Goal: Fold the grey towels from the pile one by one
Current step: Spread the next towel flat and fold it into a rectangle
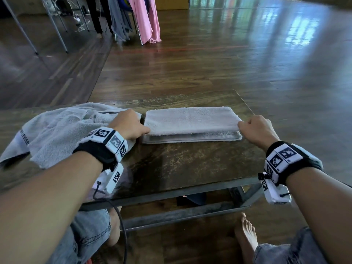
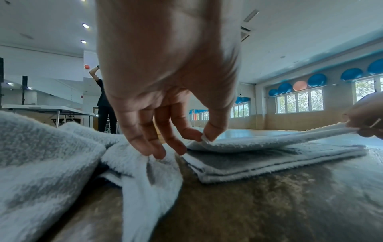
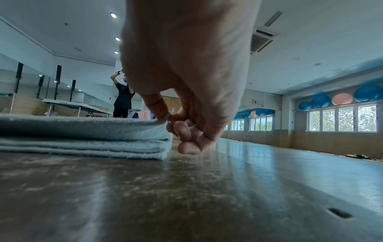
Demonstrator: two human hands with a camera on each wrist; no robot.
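Observation:
A grey towel (image 1: 190, 121) lies folded into a long strip on the dark wooden table (image 1: 181, 164), its top layer lying back from the near edge of the layers below. My left hand (image 1: 131, 124) pinches the top layer's near left corner (image 2: 204, 139) between thumb and forefinger. At the other end my right hand (image 1: 255, 128) pinches the near right corner (image 3: 163, 121) the same way. The layers beneath (image 3: 103, 147) lie flat. A pile of loose grey towels (image 1: 57, 130) lies at the left, under my left wrist.
The table's right edge (image 1: 245, 105) runs just past the towel's right end. Shiny wooden floor surrounds the table. Pink and grey cloths (image 1: 144, 18) hang on a rack at the far back, beside a standing person (image 3: 122, 99). My knees and bare feet show below the table.

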